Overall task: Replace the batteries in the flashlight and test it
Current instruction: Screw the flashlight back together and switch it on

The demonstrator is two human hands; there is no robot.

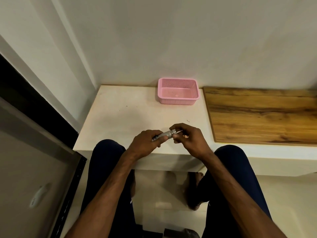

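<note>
1. Above the near edge of the surface (128, 114), the left hand (145, 142) grips the tail half of the flashlight (165, 134), fingers curled round its silver barrel.
2. Right hand (189, 139): fingers curled about the head end of the flashlight, thumb and fingertips pinching there. What exactly they pinch cannot be told.
3. Flashlight: held between both hands, lying roughly level, tail toward the left, raised just clear of the surface.
4. Pink basket (178, 101): perforated walls, standing at the far edge of the surface against the wall, well apart from the hands.
5. Wooden board (262, 117): lying to the right, beside the basket.
6. Knees (108, 152) in dark trousers: at the near edge of the surface, one below each forearm.
</note>
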